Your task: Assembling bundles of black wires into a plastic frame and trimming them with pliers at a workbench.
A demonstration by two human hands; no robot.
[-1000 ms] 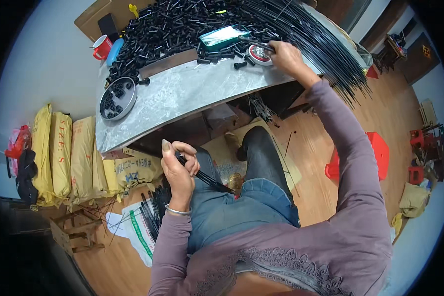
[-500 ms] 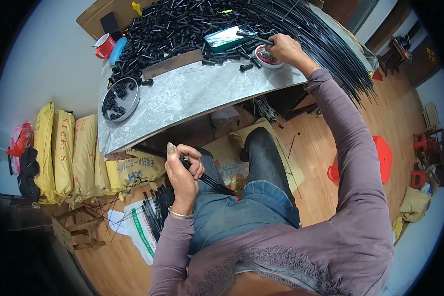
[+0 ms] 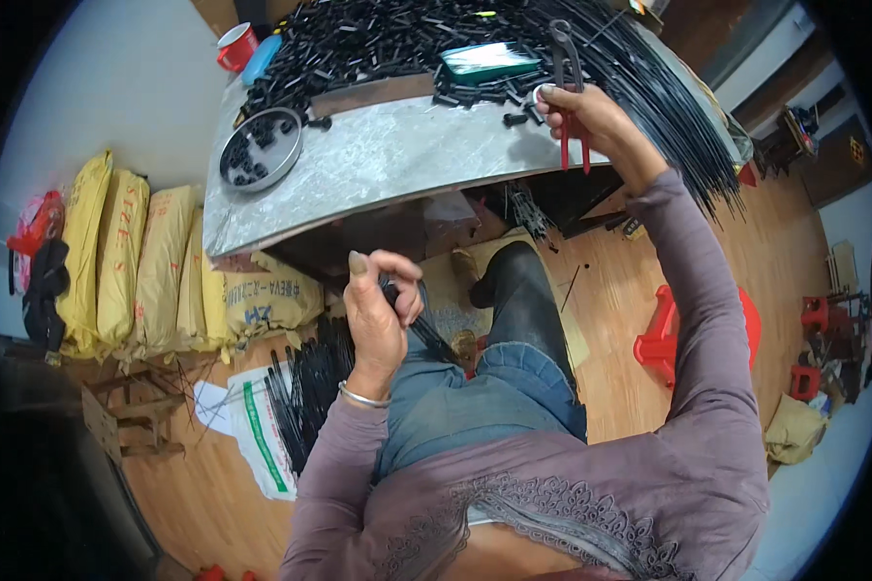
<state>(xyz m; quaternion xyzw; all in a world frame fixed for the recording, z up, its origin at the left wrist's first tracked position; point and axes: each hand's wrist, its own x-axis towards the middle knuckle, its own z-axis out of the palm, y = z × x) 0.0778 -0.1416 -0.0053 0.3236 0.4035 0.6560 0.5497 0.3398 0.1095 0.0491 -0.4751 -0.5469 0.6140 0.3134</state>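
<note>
Over the right part of the table, my right hand grips a pair of pincers, dark metal jaws upward and red handles hanging below the fingers. A small round tub is mostly hidden behind that hand; only a bit of pale rim shows. My left hand is raised above my lap, fingers curled round several thin black rods that slant down toward my thighs. Short black tube-like pieces lie heaped across the back of the table.
A round grey dish with black pieces sits at the table's left. A flat bar and a green tray border the heap. Long black rods overhang the right edge. Yellow sacks stand left; a red stool is right.
My right hand has drawn slightly right and back from the tub, and the pincers have swung from lying sideways to upright. My left hand has shifted a little right, still holding the rods.
</note>
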